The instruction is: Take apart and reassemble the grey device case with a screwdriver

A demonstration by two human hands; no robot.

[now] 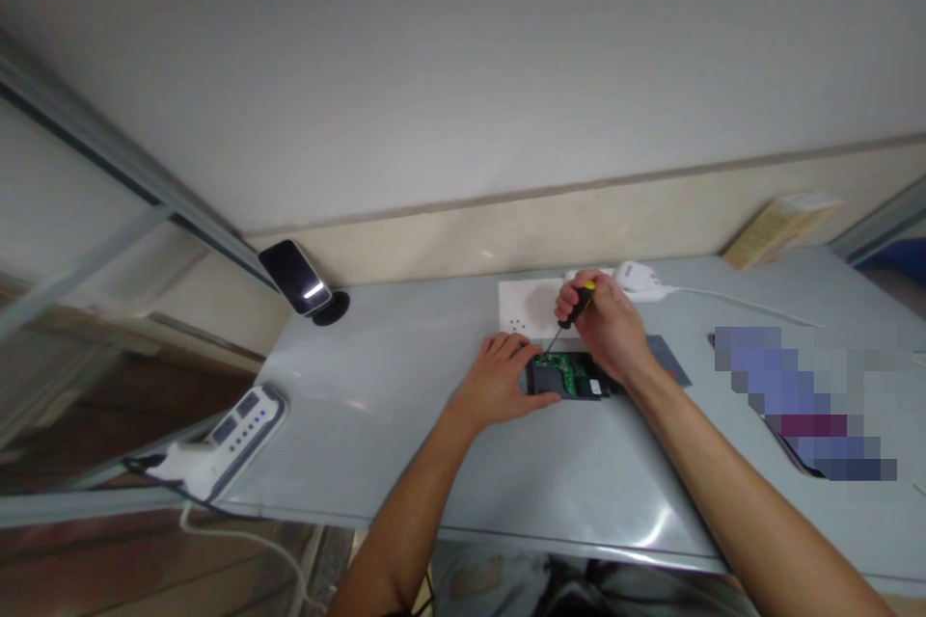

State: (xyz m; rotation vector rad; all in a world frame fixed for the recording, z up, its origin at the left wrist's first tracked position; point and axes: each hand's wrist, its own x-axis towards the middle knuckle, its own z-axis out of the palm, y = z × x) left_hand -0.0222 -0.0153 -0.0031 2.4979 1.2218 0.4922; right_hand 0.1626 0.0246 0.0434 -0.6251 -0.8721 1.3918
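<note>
Right hand (613,326) curled round screwdriver (577,307) | left hand (499,379) half-spread, holding device (549,381) (green circuit board (568,372) exposed)

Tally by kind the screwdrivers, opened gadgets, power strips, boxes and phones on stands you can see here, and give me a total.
Screwdriver: 1
Opened gadget: 1
Power strips: 2, the left strip and the far strip
Box: 1
Phone on a stand: 1
Total: 6

Screwdriver (578,305): plastic-looking handle, metal shaft
Table (405,347): smooth, glossy
Phone (290,272): glossy, glass-like face
Wall (463,67): matt from here
</note>
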